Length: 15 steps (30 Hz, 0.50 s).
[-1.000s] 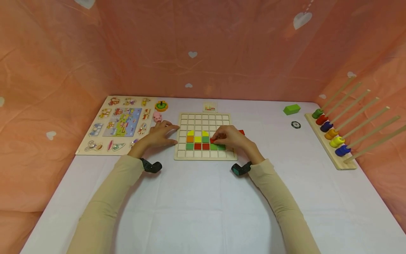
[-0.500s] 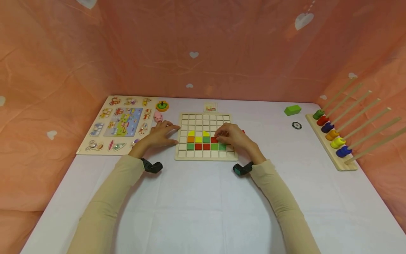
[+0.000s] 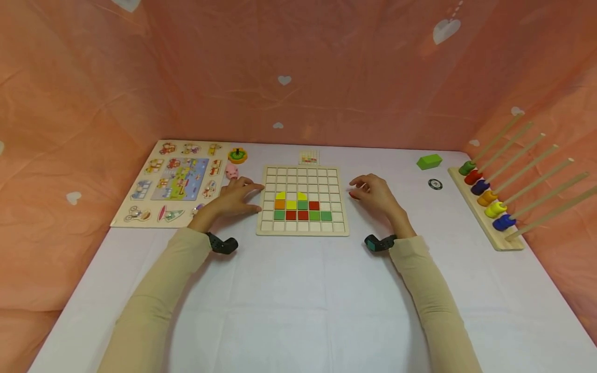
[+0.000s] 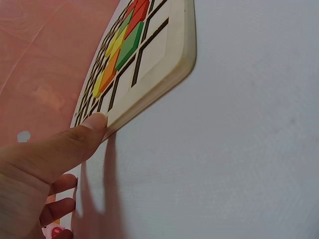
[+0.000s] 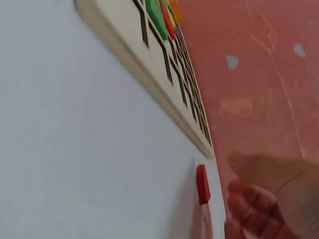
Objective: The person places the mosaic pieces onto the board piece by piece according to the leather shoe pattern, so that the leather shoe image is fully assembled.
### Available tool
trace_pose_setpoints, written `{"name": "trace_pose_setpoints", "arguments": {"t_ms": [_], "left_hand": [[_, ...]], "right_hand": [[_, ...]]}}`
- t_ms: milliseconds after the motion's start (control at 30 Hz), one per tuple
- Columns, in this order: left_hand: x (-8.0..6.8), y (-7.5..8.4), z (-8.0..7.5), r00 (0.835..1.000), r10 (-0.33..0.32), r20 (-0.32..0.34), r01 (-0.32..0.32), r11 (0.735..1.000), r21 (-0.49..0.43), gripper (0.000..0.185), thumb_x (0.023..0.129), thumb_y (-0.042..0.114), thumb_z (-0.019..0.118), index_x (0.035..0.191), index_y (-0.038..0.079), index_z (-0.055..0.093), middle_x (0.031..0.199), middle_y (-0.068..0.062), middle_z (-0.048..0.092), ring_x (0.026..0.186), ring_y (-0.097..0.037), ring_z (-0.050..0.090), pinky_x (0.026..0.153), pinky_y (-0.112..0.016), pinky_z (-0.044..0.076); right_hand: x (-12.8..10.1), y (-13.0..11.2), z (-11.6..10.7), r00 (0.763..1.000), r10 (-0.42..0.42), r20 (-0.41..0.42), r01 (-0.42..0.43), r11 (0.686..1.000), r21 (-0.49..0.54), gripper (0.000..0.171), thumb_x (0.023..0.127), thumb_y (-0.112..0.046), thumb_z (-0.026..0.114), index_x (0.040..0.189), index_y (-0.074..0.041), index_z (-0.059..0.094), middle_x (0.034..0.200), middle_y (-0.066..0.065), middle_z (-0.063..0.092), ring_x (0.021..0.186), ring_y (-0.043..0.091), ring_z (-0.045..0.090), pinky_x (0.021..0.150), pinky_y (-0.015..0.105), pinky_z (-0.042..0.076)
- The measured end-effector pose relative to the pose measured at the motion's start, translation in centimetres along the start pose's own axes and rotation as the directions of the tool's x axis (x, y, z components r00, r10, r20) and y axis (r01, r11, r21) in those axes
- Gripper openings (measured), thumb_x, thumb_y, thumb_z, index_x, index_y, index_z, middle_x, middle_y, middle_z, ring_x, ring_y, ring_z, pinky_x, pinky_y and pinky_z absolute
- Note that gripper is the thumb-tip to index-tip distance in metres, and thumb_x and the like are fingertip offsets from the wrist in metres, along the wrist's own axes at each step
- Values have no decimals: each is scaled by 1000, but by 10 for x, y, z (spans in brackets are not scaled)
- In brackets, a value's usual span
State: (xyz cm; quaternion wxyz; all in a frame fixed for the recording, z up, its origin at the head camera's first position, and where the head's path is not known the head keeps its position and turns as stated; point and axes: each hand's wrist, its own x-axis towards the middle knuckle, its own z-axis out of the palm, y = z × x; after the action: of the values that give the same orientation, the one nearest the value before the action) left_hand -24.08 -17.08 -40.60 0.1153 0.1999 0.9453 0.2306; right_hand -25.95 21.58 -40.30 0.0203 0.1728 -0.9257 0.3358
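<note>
A wooden grid board (image 3: 302,227) lies mid-table with colored tiles in its cells: yellow, orange, green and red, including a red tile (image 3: 314,205) toward the right. At the board's left edge is my left hand (image 3: 235,198); in the left wrist view its thumb (image 4: 75,144) touches the rim, fingers spread. My right hand (image 3: 377,196) hovers right of the board with fingers loosely bent. Close to its fingertips another red tile (image 5: 203,184) lies on the white cloth, and the right wrist view shows a gap between hand and tile.
Behind the board lies a small pattern card (image 3: 309,157). On the left are a picture puzzle board (image 3: 126,220), a pink pig piece (image 3: 231,171) and a green-orange round toy (image 3: 237,155). A green block (image 3: 429,161), a chip (image 3: 435,184) and a peg stand (image 3: 508,242) stand on the right.
My right hand let go of a red tile in the board's grid, then moved right off the board to beside the loose red tile. My left hand stayed at the board's edge.
</note>
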Motion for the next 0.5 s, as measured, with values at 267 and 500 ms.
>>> {"name": "trace_pose_setpoints", "arguments": {"t_ms": [267, 500], "left_hand": [[-1, 0, 0, 1000, 0, 3, 0, 1000, 3, 62, 84, 30, 69, 138, 13, 45, 134, -19, 35, 124, -39, 27, 98, -59, 20], [-2, 1, -1, 1000, 1, 7, -1, 1000, -4, 61, 84, 31, 68, 138, 14, 45, 135, -18, 34, 124, -38, 26, 98, -59, 19]], "right_hand": [[-4, 7, 2, 987, 163, 1, -162, 985, -65, 31, 84, -25, 70, 101, 1, 64, 89, 16, 64, 85, 28, 57, 78, 40, 43], [-5, 5, 3, 988, 155, -2, -154, 987, -46, 28, 83, -22, 71, 94, 2, 61, 85, 15, 63, 79, 26, 57, 72, 35, 42]]}}
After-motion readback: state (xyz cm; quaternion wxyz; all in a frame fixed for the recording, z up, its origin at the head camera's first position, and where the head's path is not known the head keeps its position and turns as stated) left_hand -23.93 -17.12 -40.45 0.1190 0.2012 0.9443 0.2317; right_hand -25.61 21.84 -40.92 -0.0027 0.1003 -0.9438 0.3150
